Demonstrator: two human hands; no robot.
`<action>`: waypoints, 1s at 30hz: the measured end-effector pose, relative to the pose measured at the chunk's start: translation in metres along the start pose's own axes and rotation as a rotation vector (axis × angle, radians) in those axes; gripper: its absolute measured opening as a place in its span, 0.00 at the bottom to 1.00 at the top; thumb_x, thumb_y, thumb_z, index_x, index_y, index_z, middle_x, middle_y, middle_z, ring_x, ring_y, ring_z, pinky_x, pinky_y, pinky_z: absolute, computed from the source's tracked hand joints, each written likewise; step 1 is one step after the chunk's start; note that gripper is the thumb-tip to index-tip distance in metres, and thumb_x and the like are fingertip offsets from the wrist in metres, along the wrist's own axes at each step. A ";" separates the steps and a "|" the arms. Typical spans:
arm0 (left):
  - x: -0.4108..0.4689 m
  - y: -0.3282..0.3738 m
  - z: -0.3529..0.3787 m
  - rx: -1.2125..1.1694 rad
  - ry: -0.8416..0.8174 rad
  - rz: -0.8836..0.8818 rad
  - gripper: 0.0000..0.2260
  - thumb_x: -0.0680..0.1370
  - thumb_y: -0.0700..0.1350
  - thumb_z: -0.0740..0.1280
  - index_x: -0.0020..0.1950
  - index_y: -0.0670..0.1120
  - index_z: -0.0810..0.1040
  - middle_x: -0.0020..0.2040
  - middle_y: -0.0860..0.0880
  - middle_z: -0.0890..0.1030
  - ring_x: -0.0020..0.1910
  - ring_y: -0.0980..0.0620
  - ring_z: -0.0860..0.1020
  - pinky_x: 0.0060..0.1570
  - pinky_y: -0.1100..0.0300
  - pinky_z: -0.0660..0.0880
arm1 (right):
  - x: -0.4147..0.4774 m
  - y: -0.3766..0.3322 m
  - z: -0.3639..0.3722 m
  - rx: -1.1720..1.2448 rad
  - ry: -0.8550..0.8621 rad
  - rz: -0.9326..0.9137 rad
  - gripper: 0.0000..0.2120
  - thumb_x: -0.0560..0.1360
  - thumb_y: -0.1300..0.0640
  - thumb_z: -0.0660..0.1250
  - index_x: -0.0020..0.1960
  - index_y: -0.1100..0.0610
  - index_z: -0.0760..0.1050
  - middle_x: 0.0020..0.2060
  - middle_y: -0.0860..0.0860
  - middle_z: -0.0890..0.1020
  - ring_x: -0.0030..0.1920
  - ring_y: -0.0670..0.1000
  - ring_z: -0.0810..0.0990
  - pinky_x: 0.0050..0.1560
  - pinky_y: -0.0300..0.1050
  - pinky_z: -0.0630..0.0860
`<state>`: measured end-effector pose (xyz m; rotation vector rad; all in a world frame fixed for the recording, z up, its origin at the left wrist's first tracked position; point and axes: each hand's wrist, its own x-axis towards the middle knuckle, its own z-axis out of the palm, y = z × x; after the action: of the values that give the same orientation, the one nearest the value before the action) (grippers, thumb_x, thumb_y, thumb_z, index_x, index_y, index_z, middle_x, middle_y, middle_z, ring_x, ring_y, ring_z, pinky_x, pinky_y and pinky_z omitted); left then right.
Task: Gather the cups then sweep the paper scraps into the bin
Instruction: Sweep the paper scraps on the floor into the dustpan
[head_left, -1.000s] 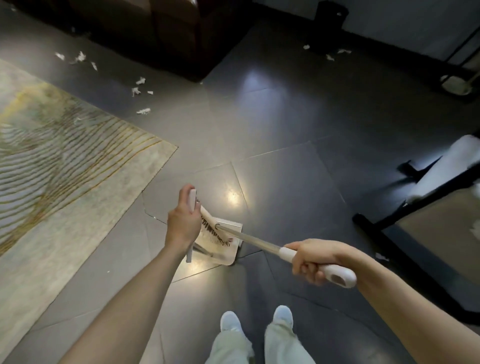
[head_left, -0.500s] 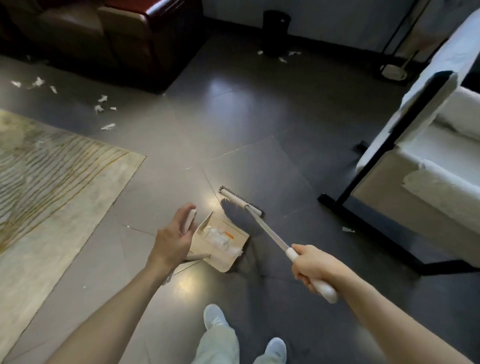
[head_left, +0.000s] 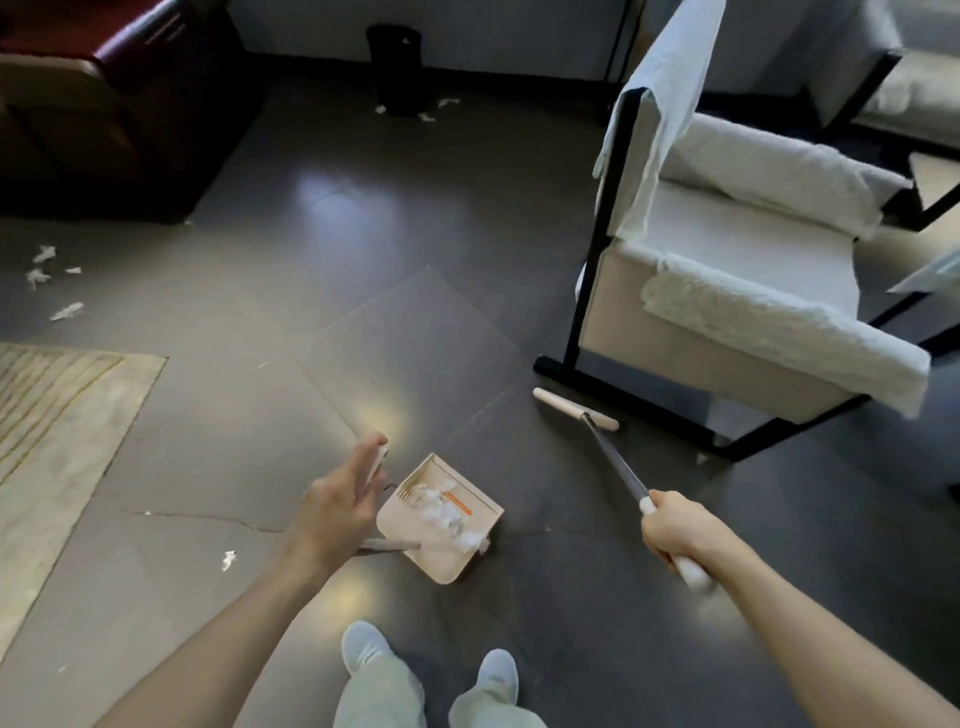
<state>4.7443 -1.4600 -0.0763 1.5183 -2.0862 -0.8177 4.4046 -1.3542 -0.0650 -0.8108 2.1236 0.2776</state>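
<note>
The right hand (head_left: 680, 535) is curled tight round the white grip of the broom (head_left: 613, 462), whose pale head rests on the dark tiled floor (head_left: 441, 218) just beside the black base rail of the white armchair (head_left: 727, 270). The left hand (head_left: 337, 504) holds the top of the dustpan (head_left: 483, 506) handle with its fingers loosely wrapped and nearly straight, the white grip tip showing past the fingertips. The pan sits on the floor between the two hands, in front of the person's shoes (head_left: 366, 644), with a heap of white paper scraps (head_left: 447, 514) lying in it. Loose scraps (head_left: 47, 270) lie scattered at far left beyond the rug (head_left: 52, 441), and one lies by the left forearm. The black bin (head_left: 393, 67) stands against the far wall, well apart from the pan, with a few scraps at its foot
</note>
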 end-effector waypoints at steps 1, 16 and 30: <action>-0.002 0.001 0.004 0.006 0.001 0.009 0.17 0.77 0.39 0.67 0.63 0.55 0.70 0.50 0.46 0.84 0.47 0.44 0.82 0.43 0.58 0.72 | 0.009 0.008 -0.004 -0.021 0.011 0.009 0.14 0.70 0.66 0.58 0.55 0.59 0.69 0.38 0.55 0.77 0.33 0.52 0.76 0.25 0.38 0.66; -0.047 -0.002 0.010 0.024 -0.085 -0.023 0.17 0.76 0.40 0.68 0.63 0.53 0.75 0.47 0.49 0.83 0.44 0.45 0.82 0.42 0.58 0.71 | 0.017 0.029 0.069 0.274 -0.236 0.058 0.39 0.68 0.67 0.56 0.77 0.53 0.51 0.32 0.56 0.78 0.26 0.50 0.74 0.29 0.41 0.73; -0.236 -0.097 -0.090 0.044 0.035 -0.115 0.14 0.78 0.44 0.66 0.61 0.56 0.71 0.40 0.50 0.80 0.39 0.43 0.79 0.37 0.58 0.70 | -0.172 -0.075 0.242 0.062 -0.430 -0.178 0.34 0.68 0.69 0.58 0.73 0.59 0.57 0.53 0.61 0.77 0.44 0.56 0.75 0.47 0.49 0.76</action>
<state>4.9426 -1.2762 -0.0774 1.6769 -2.0191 -0.7848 4.6811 -1.2243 -0.0806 -0.8146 1.6410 0.2634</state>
